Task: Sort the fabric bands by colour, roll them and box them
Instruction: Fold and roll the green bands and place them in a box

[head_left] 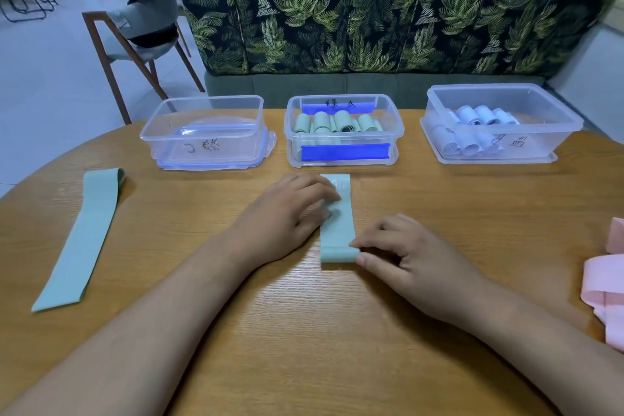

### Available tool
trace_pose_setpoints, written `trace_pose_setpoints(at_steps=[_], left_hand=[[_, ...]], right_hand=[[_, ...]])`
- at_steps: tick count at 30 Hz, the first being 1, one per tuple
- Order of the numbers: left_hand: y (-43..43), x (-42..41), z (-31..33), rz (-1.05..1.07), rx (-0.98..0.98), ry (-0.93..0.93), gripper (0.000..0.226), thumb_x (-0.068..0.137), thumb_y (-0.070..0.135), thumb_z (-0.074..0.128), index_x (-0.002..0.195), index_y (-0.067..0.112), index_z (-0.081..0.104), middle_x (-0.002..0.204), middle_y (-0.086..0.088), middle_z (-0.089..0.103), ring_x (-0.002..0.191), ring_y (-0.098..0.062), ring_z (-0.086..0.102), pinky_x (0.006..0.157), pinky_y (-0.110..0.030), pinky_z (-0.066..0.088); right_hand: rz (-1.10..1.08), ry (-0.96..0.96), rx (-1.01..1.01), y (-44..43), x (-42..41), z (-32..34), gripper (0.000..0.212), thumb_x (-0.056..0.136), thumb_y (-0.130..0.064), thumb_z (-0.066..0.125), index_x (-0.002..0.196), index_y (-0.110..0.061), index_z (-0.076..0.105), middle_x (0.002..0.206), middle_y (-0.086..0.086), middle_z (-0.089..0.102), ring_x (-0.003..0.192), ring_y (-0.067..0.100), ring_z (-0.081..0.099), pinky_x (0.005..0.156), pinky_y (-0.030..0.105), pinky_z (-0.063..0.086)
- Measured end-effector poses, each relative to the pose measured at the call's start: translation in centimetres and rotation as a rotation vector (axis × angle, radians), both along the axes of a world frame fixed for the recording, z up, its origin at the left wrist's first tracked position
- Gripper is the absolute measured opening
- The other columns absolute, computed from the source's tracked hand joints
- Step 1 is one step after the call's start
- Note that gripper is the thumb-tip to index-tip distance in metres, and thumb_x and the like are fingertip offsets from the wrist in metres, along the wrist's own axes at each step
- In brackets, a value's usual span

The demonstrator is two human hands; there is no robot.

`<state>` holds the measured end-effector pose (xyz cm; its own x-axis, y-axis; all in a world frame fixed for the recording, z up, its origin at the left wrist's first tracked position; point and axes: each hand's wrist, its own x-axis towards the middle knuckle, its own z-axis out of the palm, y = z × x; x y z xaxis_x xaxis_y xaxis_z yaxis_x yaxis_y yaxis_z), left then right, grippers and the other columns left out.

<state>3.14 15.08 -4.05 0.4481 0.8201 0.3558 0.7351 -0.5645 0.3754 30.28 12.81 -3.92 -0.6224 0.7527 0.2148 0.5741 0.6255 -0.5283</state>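
Partly under L fingers [326, 199]: green band [338, 235].

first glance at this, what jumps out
Two hands work a green band at the centre of the table: the left hand presses it, the right hand pinches its near end. Behind stand three clear boxes; the middle box holds green rolls, the right box pale rolls.

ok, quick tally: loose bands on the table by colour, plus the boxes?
Green bands, loose: 2 (centre green band, left green band)
Pink bands, loose: count unclear, as the pink heap is cut off by the right edge
Clear boxes: 3 (left box, middle box, right box)
Total: 5, plus the pink heap
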Motion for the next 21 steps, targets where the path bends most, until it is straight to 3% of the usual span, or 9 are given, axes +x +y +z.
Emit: trace_pose_setpoints(at_steps=[3, 5, 7, 11, 13, 16, 21], left_hand=[[-1.8, 0.2, 0.9, -0.100, -0.063, -0.105, 0.016, 0.102, 0.013, 0.066, 0.115, 0.020, 0.073, 0.113, 0.012, 0.066, 0.112, -0.012, 0.061, 0.099, -0.031, 0.047], [-2.9, 0.2, 1.5, -0.161, -0.185, -0.141, 0.014, 0.099, 0.014, 0.072, 0.110, 0.022, 0.073, 0.099, 0.015, 0.065, 0.094, -0.012, 0.061, 0.083, -0.025, 0.046], [-3.2, 0.1, 1.5, -0.188, -0.232, -0.121, 0.015, 0.095, 0.020, 0.078, 0.107, 0.023, 0.072, 0.094, 0.011, 0.063, 0.086, -0.016, 0.060, 0.076, -0.029, 0.048], [-2.9, -0.2, 1.3, -0.181, -0.249, -0.151, 0.017, 0.091, 0.020, 0.082, 0.105, 0.023, 0.072, 0.094, 0.011, 0.062, 0.085, -0.018, 0.061, 0.074, -0.033, 0.051], [-2.7, -0.3, 1.2, -0.190, -0.242, -0.152, 0.014, 0.092, 0.019, 0.081, 0.104, 0.021, 0.073, 0.094, 0.011, 0.064, 0.085, -0.016, 0.061, 0.074, -0.033, 0.051], [-2.4, -0.5, 1.1, -0.179, -0.247, -0.165, 0.009, 0.095, 0.020, 0.080, 0.103, 0.020, 0.077, 0.094, 0.009, 0.066, 0.085, -0.015, 0.062, 0.076, -0.034, 0.052], [-2.2, -0.7, 0.8, -0.146, -0.248, -0.187, 0.010, 0.099, 0.022, 0.076, 0.108, 0.021, 0.080, 0.097, 0.016, 0.068, 0.096, -0.011, 0.065, 0.085, -0.031, 0.052]], right_hand=[[0.029, -0.076, -0.013, 0.8, -0.2, 0.7, 0.028, 0.102, -0.053, 0.056, 0.118, -0.038, 0.075, 0.105, -0.023, 0.060, 0.107, -0.002, 0.052, 0.093, 0.026, 0.046], [0.044, -0.099, -0.037, 1.4, -0.3, 1.1, 0.025, 0.102, -0.050, 0.060, 0.117, -0.040, 0.076, 0.103, -0.023, 0.060, 0.106, -0.002, 0.052, 0.091, 0.024, 0.045], [0.043, -0.097, -0.052, 1.9, -0.4, 1.3, 0.023, 0.100, -0.049, 0.063, 0.115, -0.039, 0.077, 0.101, -0.023, 0.061, 0.105, -0.001, 0.054, 0.088, 0.022, 0.044], [-0.014, 0.011, -0.042, 1.5, -0.3, 1.0, 0.006, 0.095, -0.038, 0.074, 0.096, -0.034, 0.070, 0.091, -0.023, 0.060, 0.093, 0.004, 0.059, 0.075, 0.013, 0.037], [-0.030, 0.054, -0.024, 1.1, -0.3, 0.8, 0.008, 0.096, -0.035, 0.075, 0.092, -0.033, 0.068, 0.089, -0.023, 0.062, 0.091, 0.005, 0.060, 0.075, 0.013, 0.038], [-0.043, 0.076, -0.013, 0.9, -0.2, 0.6, 0.007, 0.095, -0.037, 0.076, 0.095, -0.033, 0.070, 0.091, -0.021, 0.064, 0.094, 0.006, 0.060, 0.080, 0.015, 0.041], [-0.033, 0.013, 0.029, 0.9, 0.0, -0.1, 0.023, 0.090, -0.050, 0.075, 0.106, -0.035, 0.068, 0.099, -0.023, 0.060, 0.102, -0.003, 0.054, 0.088, 0.008, 0.036]])
